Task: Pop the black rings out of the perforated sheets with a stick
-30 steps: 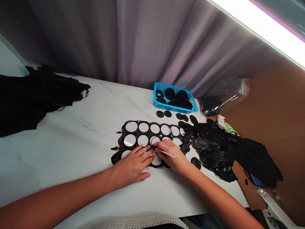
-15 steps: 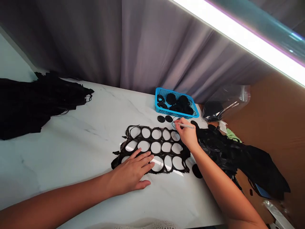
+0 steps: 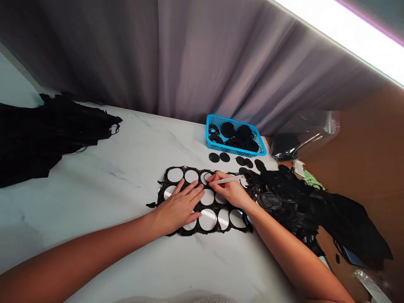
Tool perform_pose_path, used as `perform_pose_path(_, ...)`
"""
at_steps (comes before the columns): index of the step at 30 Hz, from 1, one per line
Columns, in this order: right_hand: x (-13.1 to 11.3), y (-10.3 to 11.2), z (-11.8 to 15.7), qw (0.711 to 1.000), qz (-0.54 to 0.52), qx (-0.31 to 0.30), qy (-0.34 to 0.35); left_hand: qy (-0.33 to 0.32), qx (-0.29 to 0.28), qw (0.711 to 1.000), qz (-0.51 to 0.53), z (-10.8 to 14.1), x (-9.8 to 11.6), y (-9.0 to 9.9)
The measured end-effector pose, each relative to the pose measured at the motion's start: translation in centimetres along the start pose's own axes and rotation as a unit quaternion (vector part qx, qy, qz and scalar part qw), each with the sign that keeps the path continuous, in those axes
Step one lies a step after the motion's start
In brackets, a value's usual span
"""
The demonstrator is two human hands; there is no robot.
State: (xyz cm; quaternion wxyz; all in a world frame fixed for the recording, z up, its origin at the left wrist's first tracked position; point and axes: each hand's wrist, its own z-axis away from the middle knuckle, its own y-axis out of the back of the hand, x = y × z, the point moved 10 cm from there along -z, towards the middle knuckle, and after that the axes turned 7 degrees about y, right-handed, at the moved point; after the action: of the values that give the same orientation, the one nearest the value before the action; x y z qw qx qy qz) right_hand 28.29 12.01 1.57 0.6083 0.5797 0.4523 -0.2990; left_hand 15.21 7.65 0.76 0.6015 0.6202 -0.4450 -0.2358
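A black sheet with rows of round holes (image 3: 217, 205) lies on the white marbled table (image 3: 104, 198). My left hand (image 3: 178, 206) rests flat on its left part, fingers spread. In my right hand (image 3: 227, 189) is a thin whitish stick-like tool (image 3: 229, 179), pinched between the fingers over the top row of holes. A thin black ring (image 3: 206, 177) shows at the fingertips, inside one hole; whether the tip touches it cannot be made out. Black discs (image 3: 224, 157) lie behind the sheet, below the blue basket (image 3: 236, 150), which holds black discs and rings.
A heap of black scraps (image 3: 284, 198) covers the table's right side. Black cloth (image 3: 38, 134) lies at the far left. Behind the basket hangs a grey curtain (image 3: 195, 63). A clear plastic bag (image 3: 311, 130) sits at the back right, near a green cloth (image 3: 312, 180).
My right hand has moved left and nearer, from beside the loose discs to the sheet's top row, still holding the tool. My left hand has shifted slightly up the sheet.
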Motion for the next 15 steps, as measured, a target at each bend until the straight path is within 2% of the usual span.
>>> perform_pose_path(3, -0.3, -0.2, -0.1, 1.000, 0.014, -0.002, 0.006, -0.002, 0.001, 1.000, -0.003, 0.0, 0.2, 0.2)
perform_pose_path(5, -0.6, 0.6, -0.3, 0.999, 0.027, 0.022, 0.014, -0.001, -0.002, 1.000, 0.002, 0.0, 0.2, 0.2)
perform_pose_path(9, -1.4, 6.4, -0.1, 0.974, 0.064, 0.215, 0.029, -0.004, -0.011, 1.000, 0.010, 0.0, 0.3, 0.3)
perform_pose_path(10, -1.3, 7.5, 0.0, 0.968, 0.066, 0.243, 0.023, -0.004, -0.013, 1.000, 0.010, 0.0, 0.3, 0.2)
perform_pose_path(12, -0.6, 7.7, -0.2, 0.971, 0.053, 0.233, 0.000, -0.002, -0.016, 1.000, 0.007, 0.0, 0.3, 0.2)
perform_pose_path(15, 0.5, 5.0, -0.6, 0.989, 0.014, 0.146, -0.021, 0.002, -0.020, 1.000, 0.003, -0.1, 0.2, 0.0)
